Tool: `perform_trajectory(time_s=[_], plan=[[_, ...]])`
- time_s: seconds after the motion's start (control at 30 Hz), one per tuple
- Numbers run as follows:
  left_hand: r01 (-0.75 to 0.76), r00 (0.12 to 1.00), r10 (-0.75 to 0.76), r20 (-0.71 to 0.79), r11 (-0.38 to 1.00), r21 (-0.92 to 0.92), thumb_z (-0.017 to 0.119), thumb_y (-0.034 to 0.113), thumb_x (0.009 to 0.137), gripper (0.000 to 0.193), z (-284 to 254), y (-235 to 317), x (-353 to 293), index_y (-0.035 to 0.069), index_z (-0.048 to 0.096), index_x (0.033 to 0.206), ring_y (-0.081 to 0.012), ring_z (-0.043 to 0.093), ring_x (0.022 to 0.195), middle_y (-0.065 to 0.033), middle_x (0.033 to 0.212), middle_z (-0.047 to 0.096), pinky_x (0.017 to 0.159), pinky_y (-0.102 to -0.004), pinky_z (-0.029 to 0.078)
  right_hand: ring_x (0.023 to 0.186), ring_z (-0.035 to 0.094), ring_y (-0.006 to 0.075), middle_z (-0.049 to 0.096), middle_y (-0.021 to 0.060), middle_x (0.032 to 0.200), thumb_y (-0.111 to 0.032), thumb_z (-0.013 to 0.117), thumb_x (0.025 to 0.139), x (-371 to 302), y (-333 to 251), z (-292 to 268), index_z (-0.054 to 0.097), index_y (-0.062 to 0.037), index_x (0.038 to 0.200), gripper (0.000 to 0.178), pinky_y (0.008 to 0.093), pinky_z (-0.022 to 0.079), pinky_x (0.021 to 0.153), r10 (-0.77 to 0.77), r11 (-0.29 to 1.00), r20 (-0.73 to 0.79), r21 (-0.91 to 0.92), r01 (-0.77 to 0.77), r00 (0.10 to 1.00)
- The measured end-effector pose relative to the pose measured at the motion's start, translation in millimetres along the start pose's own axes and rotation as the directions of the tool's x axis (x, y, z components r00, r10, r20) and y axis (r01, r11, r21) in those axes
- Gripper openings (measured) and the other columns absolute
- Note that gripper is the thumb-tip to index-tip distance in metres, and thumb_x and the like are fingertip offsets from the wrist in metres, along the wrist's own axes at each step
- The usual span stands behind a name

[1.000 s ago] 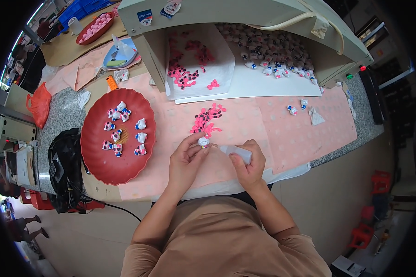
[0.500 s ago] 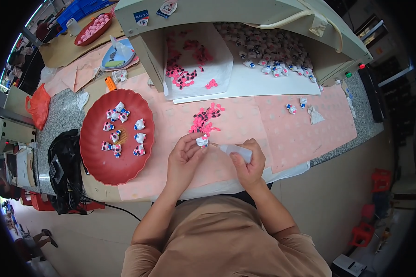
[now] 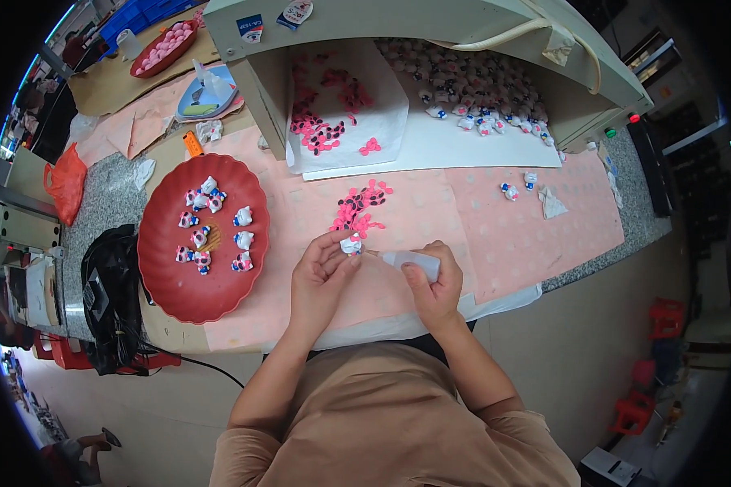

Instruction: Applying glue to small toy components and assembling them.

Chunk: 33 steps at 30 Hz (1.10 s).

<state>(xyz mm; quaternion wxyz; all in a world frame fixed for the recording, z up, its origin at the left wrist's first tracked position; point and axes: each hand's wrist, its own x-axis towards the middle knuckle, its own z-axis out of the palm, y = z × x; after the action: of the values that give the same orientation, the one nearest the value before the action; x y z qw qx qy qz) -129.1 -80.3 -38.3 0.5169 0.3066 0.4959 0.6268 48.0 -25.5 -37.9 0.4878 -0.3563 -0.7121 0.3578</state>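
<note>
My left hand [image 3: 323, 274] pinches a small white figurine [image 3: 351, 244] with blue and pink details between thumb and fingers. My right hand [image 3: 439, 284] is wrapped round a translucent squeeze bottle [image 3: 414, 265], its thin nozzle pointing left with the tip at or very near the figurine; I cannot tell if they touch. Just beyond my left hand lies a loose pile of small pink and black oval pieces [image 3: 357, 204] on the pink cloth. A red scalloped tray [image 3: 158, 276] to the left carries several finished-looking figurines [image 3: 202, 261] in white, pink and blue.
At the back stands a pale green open-fronted housing [image 3: 264, 105], with many figurines [image 3: 483, 93] and a white sheet of pink pieces [image 3: 386, 130] inside. Two figurines [image 3: 509, 191] and a crumpled tissue [image 3: 552, 203] lie at right. A black bag [image 3: 110, 292] sits beyond the tray.
Both hands keep their grip with almost no movement. The whole view has shifted very slightly. At the lower left, another person's leg has moved.
</note>
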Motion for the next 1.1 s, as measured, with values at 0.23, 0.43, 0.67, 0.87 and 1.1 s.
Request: perform_trajectory(time_s=[0.23, 0.43, 0.67, 0.87, 1.1], plan=[[0.06, 0.995, -0.068, -0.079, 0.993, -0.103, 0.061, -0.001, 0.09, 0.041, -17, 17, -8, 0.002, 0.048, 0.129, -0.0217, 0.063, 0.109, -0.0113, 0.121, 0.062, 0.089, -0.0321, 0.055, 0.08, 0.06, 0.0144, 0.062, 0.007, 0.084, -0.01, 0.071, 0.084, 37, 4, -3, 0.053, -0.003, 0.096, 0.022, 0.0298, 0.049, 0.07, 0.303, 0.945, 0.085, 0.099, -0.311, 0.949], [0.011, 0.996, -0.019, -0.089, 0.996, -0.088, 0.062, -0.001, 0.09, 0.042, -21, 9, -8, 0.001, 0.047, 0.129, -0.0215, 0.063, 0.109, -0.012, 0.124, 0.06, 0.087, -0.0315, 0.055, 0.09, 0.06, 0.0275, 0.062, 0.0096, 0.089, -0.009, 0.073, 0.079, 75, 12, 2, 0.06, -0.0057, 0.092, 0.018, 0.037, 0.048, 0.081, 0.135, 0.936, 0.36, -0.352, 0.001, 0.923], [0.014, 0.999, -0.019, -0.049, 0.994, -0.107, 0.057, -0.003, 0.092, 0.043, -24, 12, -9, -0.001, 0.045, 0.133, -0.0193, 0.061, 0.111, -0.012, 0.122, 0.059, 0.09, -0.0302, 0.054, 0.086, 0.061, 0.025, 0.064, 0.009, 0.087, -0.006, 0.072, 0.079, 66, 10, 3, 0.066, -0.0017, 0.091, 0.013, 0.036, 0.048, 0.078, 0.062, 0.912, 0.439, -0.389, 0.127, 0.896], [0.1, 0.989, -0.086, 0.122, 0.989, -0.107, 0.059, -0.002, 0.092, 0.048, -20, 7, -14, 0.0, 0.044, 0.137, -0.0158, 0.062, 0.108, -0.0097, 0.121, 0.06, 0.086, -0.0277, 0.055, 0.082, 0.06, 0.0116, 0.067, 0.0044, 0.092, -0.007, 0.068, 0.086, 44, -18, 0, 0.067, -0.0005, 0.097, 0.013, 0.027, 0.049, 0.073, 0.409, 0.901, 0.432, -0.054, -0.43, 0.804], [-0.007, 0.994, 0.0, 0.11, 0.998, 0.063, 0.063, -0.001, 0.089, 0.047, -14, -2, -15, 0.0, 0.049, 0.134, -0.0144, 0.063, 0.104, -0.0115, 0.117, 0.064, 0.088, -0.0274, 0.052, 0.082, 0.059, 0.0076, 0.067, 0.004, 0.093, -0.009, 0.068, 0.088, 32, -29, 0, 0.067, 0.0003, 0.099, 0.015, 0.0227, 0.049, 0.073, 0.513, 0.726, 0.515, 0.167, -0.667, 0.687]])
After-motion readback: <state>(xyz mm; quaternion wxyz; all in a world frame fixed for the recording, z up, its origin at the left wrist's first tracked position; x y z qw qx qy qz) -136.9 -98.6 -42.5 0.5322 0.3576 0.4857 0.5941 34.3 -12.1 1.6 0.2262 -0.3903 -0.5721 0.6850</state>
